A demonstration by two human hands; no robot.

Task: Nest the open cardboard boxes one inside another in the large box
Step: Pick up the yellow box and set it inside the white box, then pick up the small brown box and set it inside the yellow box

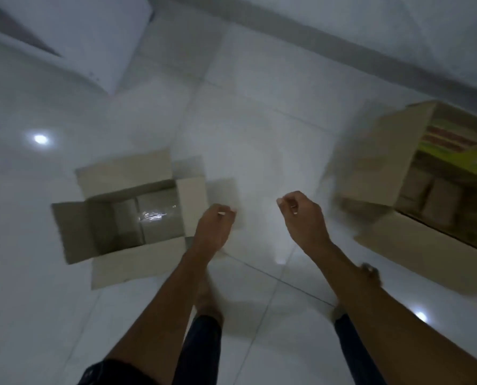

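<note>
- The small box (133,215) sits on the floor (259,129) with its four flaps folded outward, likely so the mouth stays clear for lifting or nesting.
- The large box (431,190) at the right edge also stands open, with smaller boxes apparently inside already.
- Left hand (213,227), fingers loosely curled and holding nothing, hovers by the small box's right flap.
- Right hand (301,215), likewise curled and empty, hangs between both boxes.

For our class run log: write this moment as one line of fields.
hands: left and right empty, loosely curled | small open box: floor, at left | large box: right, holds cartons | stage: small box not nested
</note>
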